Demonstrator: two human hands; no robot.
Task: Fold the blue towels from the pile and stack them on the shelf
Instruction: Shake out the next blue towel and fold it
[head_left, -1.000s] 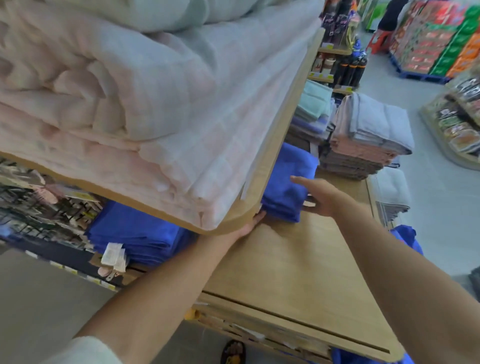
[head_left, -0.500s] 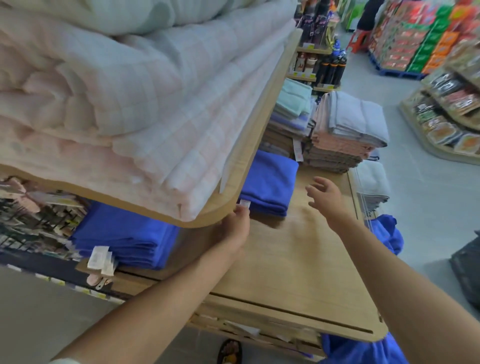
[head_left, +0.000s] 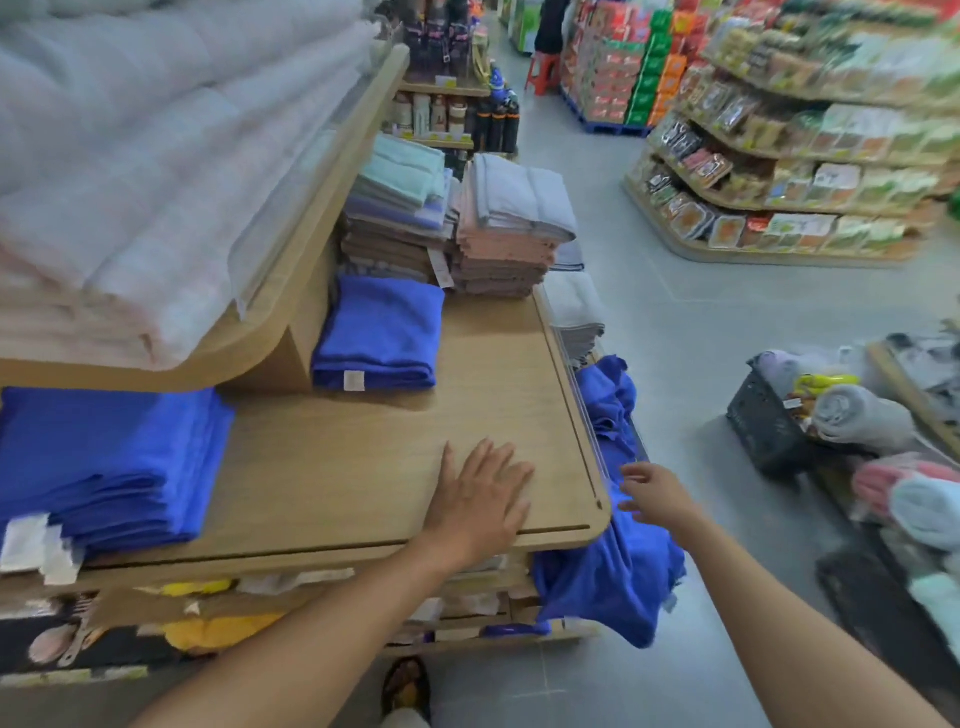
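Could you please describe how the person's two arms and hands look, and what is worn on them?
Both the left hand and the right hand are bare: no gloves, and no ring, watch or bracelet shows. The left forearm and the right forearm are uncovered too; no sleeve comes into view anywhere along them.
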